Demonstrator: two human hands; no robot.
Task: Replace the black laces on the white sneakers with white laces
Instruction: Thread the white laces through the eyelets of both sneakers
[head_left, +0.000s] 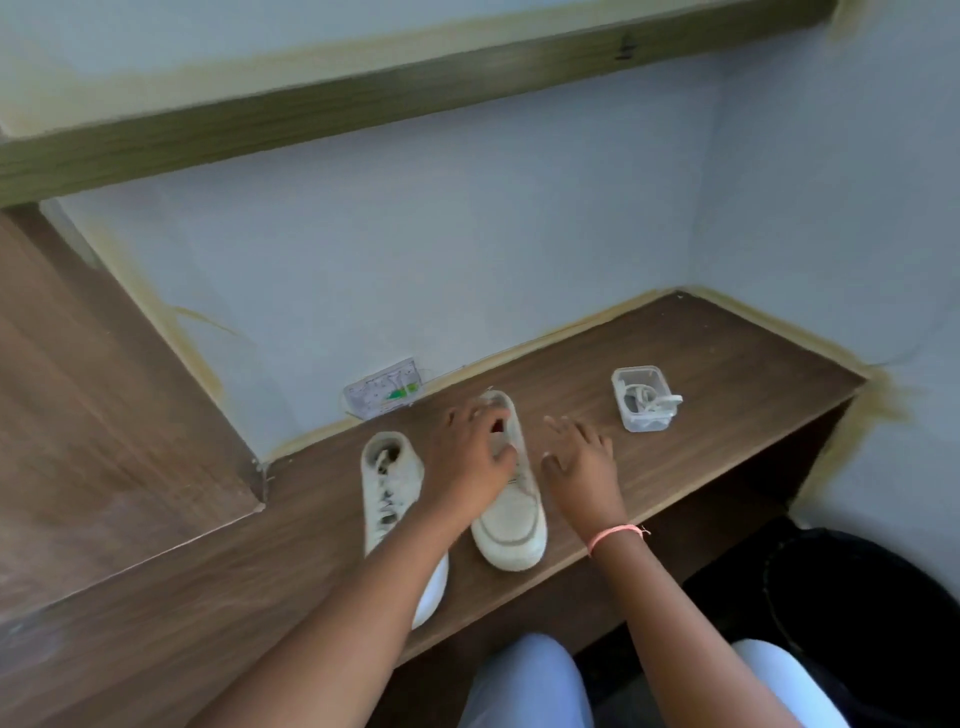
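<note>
The wooden desk (701, 374) carries all the things of the task. On it stand two white sneakers, side by side, with their long axes running from the person toward the wall, heels far and toes near. The left sneaker (387, 488) shows dark lace between its eyelets; the forearm crosses over its toe. The right sneaker (511, 525) lies just beside it, and I cannot tell if any lace is in it, because the hand covers the middle.

The left hand (470, 457) reaches across and rests on the opening of the right sneaker, fingers curled over the collar and tongue, so it seems to grip the shoe. The right hand (582, 462) hovers just beside the same shoe, on its outer side, fingers spread and holding nothing.

The small clear box (644, 397) with the white laces (647, 399) inside stands further right, apart from the shoes, and the right hand is the nearer one to it.
</note>
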